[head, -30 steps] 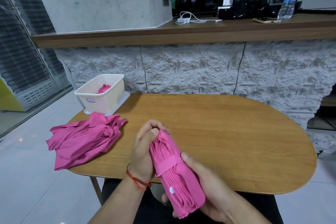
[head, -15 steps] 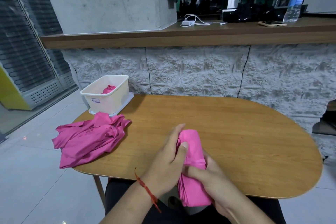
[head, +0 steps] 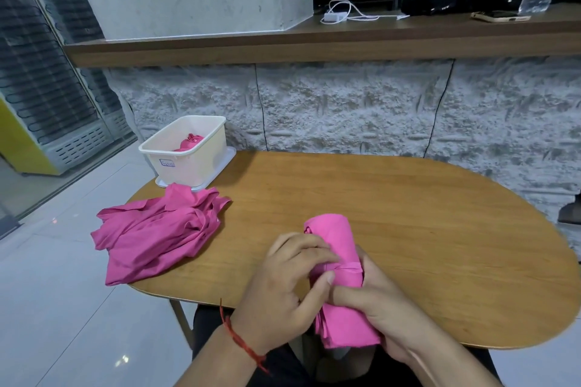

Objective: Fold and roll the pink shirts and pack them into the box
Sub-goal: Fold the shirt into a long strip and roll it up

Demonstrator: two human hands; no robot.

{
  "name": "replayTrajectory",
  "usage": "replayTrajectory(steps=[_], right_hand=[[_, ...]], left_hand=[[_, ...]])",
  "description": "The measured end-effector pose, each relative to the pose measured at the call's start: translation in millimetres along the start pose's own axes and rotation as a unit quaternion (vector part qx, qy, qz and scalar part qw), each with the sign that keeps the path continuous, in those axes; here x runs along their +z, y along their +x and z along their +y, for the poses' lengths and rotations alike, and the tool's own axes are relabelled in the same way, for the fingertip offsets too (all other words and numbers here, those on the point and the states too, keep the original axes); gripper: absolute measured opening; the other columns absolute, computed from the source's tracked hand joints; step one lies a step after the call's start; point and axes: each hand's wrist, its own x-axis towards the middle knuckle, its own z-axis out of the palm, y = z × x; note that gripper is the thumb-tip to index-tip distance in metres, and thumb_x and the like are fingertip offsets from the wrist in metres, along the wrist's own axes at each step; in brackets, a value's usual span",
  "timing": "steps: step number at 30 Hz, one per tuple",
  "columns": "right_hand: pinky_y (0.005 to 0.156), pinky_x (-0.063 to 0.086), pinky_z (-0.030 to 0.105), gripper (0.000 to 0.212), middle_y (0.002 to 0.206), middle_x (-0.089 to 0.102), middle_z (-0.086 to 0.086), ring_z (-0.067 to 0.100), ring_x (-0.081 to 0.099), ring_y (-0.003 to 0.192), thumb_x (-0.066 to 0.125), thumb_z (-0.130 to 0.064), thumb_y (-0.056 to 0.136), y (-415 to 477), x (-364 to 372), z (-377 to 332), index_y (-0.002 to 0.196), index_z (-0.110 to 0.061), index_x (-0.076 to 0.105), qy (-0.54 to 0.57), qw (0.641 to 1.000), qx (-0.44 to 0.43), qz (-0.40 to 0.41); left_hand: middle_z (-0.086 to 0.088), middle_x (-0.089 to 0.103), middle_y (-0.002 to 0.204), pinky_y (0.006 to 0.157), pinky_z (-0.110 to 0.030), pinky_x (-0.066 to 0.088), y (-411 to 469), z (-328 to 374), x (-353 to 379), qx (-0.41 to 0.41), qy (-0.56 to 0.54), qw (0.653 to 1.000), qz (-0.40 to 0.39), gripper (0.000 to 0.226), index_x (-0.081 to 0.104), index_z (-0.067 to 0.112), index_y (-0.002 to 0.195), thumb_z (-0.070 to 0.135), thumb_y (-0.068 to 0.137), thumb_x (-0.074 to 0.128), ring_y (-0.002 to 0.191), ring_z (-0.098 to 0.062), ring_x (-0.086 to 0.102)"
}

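Fingers (head: 301, 243) of both hands are clenched on the roll (head: 334, 234), a pink shirt wound into a thick tube. It sits over the near edge of the bench (head: 440, 245), its near end hanging off toward my lap. My left hand (head: 283, 289) curls over its top and left side, thumb pressed to the fabric. My right hand (head: 380, 308) grips it from the right and below, thumb laid across the front just under a narrow pink band round the middle. A red string (head: 243, 344) circles my left wrist. A loose pile (head: 157, 236) of pink shirts lies at the bench's left end. Just behind it stands the white box (head: 191, 163) on its lid (head: 228, 159), with pink fabric (head: 190, 142) inside.
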Motion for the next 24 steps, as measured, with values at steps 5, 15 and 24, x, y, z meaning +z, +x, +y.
replayTrajectory(steps=[5,15,24], right_hand=[[0.076,0.062,0.053,0.08,0.116,0.073,0.018,0.036,0.073,0.094,0.089,-0.005,0.066,29,9,-11,0.132,-0.04,0.061,-0.017,1.0,-0.002,-0.022],[0.078,0.062,0.049,0.084,0.119,0.075,0.012,0.033,0.075,0.101,0.085,-0.004,0.068,121,48,-24,0.134,-0.048,0.056,-0.029,0.999,-0.018,-0.031],[0.094,0.059,0.034,0.049,0.128,0.073,0.0,0.019,0.071,0.116,0.067,-0.043,0.098,231,96,-70,0.144,-0.032,0.055,-0.039,0.998,-0.042,-0.024]], left_hand=[[0.019,0.057,0.108,0.096,-0.023,0.039,12,-22,-9,-0.017,0.035,0.998,0.047,0.006,0.066,0.024,0.1,0.029,0.099,0.068,0.108,-0.013,0.056],[0.02,0.05,0.095,0.079,-0.031,0.047,45,-91,-25,-0.187,0.053,0.968,0.157,0.022,0.055,0.031,0.085,0.041,0.104,0.059,0.092,-0.014,0.057],[0.006,0.062,0.137,0.1,-0.037,0.052,76,-160,-71,-0.285,-0.121,0.928,0.206,0.038,0.057,0.03,0.138,0.045,0.104,0.056,0.13,-0.02,0.059]])
